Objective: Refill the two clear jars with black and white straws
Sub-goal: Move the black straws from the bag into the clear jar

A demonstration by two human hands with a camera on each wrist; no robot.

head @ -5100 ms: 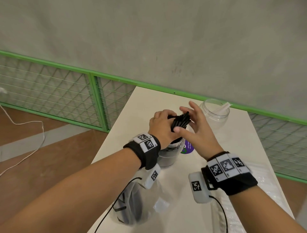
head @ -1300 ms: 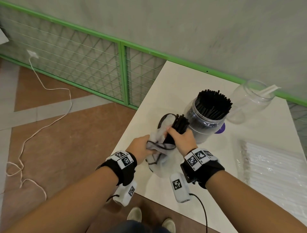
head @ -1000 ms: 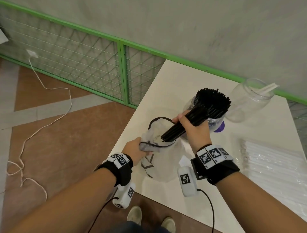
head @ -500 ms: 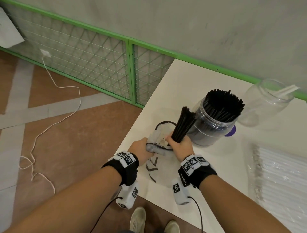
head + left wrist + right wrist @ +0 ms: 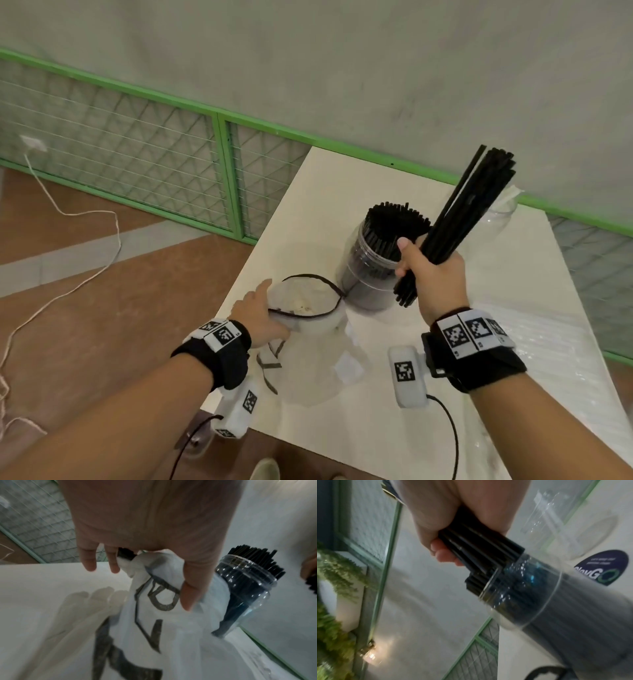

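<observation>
The bundle of black straws (image 5: 459, 219) in my right hand (image 5: 433, 274) is thin, matte and rigid-looking; the straws lie parallel, slanting up and away to the right, their upper ends slightly fanned and their lower ends protruding unevenly below my fist. My right grip is clamped round the lower part of the bundle, fingers and thumb curled about it, as the right wrist view (image 5: 471, 545) confirms. The bundle hangs in the air just beside and above the black-straw jar (image 5: 371, 263), not yet lowered into it.

That clear jar stands upright on the desk (image 5: 308, 205) and is already densely packed, the straw ends rising above its rim; I judge this half of the refill nearly done, pending insertion of the bundle in hand. The second clear jar (image 5: 496, 219), farther back and partly hidden behind the bundle, appears to hold no more than one pale straw, so the white half of the task looks barely begun. A clear pack of what appear to be white straws (image 5: 555, 342) lies flat on the desk at my right, apparently the remaining supply.

My left hand (image 5: 260, 315) holds the mouth of the translucent printed bag (image 5: 308, 329) near the desk's front edge, thumb and fingers pinching its black-edged rim; in the left wrist view (image 5: 154, 599) the plastic is gathered between them. The bag's interior looks empty of straws, though its depth is not fully visible.
</observation>
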